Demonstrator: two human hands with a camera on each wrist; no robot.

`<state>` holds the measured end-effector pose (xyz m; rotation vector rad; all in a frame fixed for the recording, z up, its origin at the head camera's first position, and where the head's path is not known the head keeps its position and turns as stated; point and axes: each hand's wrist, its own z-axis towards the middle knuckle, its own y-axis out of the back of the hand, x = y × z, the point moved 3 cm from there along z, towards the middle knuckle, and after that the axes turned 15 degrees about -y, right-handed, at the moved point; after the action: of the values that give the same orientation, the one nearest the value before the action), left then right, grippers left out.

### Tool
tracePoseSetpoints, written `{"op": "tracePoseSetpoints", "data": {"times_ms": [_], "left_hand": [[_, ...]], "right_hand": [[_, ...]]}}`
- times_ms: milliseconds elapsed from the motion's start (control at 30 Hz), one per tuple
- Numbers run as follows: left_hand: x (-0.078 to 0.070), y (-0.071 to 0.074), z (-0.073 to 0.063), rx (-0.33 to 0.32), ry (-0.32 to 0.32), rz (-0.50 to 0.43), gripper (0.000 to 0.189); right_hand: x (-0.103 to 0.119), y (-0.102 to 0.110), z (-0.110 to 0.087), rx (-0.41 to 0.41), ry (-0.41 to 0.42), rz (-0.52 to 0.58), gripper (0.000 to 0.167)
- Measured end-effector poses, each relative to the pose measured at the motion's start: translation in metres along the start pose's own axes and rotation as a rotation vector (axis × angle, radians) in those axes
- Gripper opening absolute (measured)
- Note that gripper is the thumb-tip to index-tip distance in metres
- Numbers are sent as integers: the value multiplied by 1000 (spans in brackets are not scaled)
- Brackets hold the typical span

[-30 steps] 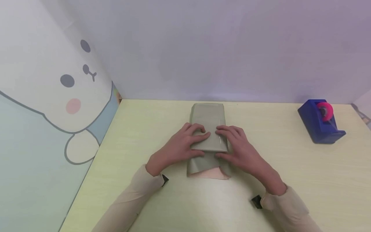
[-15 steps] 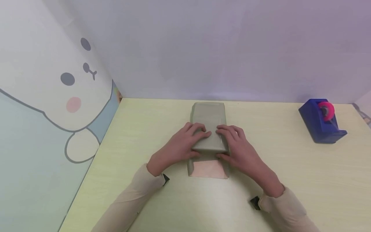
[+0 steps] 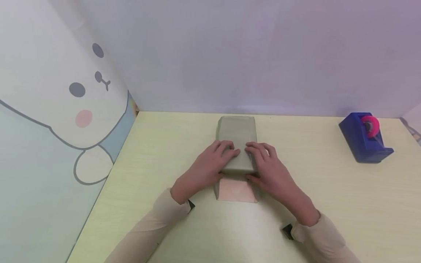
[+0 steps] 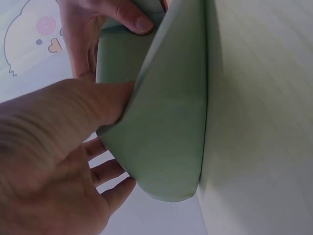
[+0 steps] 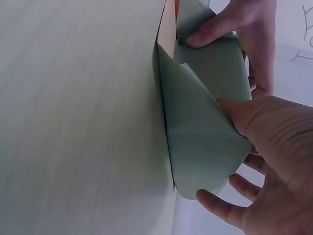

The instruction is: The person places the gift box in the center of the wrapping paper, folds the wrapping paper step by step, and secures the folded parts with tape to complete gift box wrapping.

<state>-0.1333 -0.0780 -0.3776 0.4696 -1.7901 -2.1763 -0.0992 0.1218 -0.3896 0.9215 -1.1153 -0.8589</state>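
A box wrapped in grey-green paper (image 3: 236, 128) lies lengthwise on the table. At its near end the paper flap (image 3: 237, 190) spreads on the tabletop, showing its pink inner side between creased slanted edges. My left hand (image 3: 207, 164) grips the box's left side, fingertips on top and thumb at the near end. Opposite it, my right hand (image 3: 274, 171) holds the right side in the same way. In the wrist views each thumb presses at the folded end paper: the left fold (image 4: 161, 132) and the right fold (image 5: 200, 137). The palms hide part of the box's sides.
A blue tape dispenser (image 3: 365, 140) with a pink roll (image 3: 371, 126) stands at the back right of the pale wooden table (image 3: 164, 138). A plain wall (image 3: 230, 65) rises directly behind the table, and a cartoon-printed panel (image 3: 49, 146) borders it on the left.
The side paper at the near end has folded inward, so the flap has gone from a ragged pink strip to an even pink trapezoid. The left thumb has shifted slightly outward; the box stays put.
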Motion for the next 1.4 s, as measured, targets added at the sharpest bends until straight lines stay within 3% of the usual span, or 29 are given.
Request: {"op": "tracePoseSetpoints", "data": {"times_ms": [267, 500, 700, 933, 1067, 1200, 1300, 1400], "left_hand": [[-7, -9, 4, -12, 10, 178, 61], [-11, -12, 7, -14, 12, 292, 48], [-12, -11, 5, 15, 16, 306, 48], [-12, -12, 5, -7, 20, 263, 58], [-13, -14, 6, -9, 25, 289, 56], [-14, -14, 7, 6, 30, 329, 51], [-14, -14, 6, 25, 32, 328, 53], [-13, -13, 4, 43, 24, 281, 68]], "right_hand": [[6, -6, -1, -51, 14, -56, 95], [9, -8, -2, -127, 13, -113, 88], [9, -10, -4, -138, 44, -129, 87], [8, -11, -4, -157, 51, -123, 94], [9, -10, -4, -152, 37, -107, 94], [7, -7, -3, -80, 47, -64, 95], [3, -3, -3, 37, 22, 61, 91], [-1, 1, -2, 122, -36, 201, 78]]}}
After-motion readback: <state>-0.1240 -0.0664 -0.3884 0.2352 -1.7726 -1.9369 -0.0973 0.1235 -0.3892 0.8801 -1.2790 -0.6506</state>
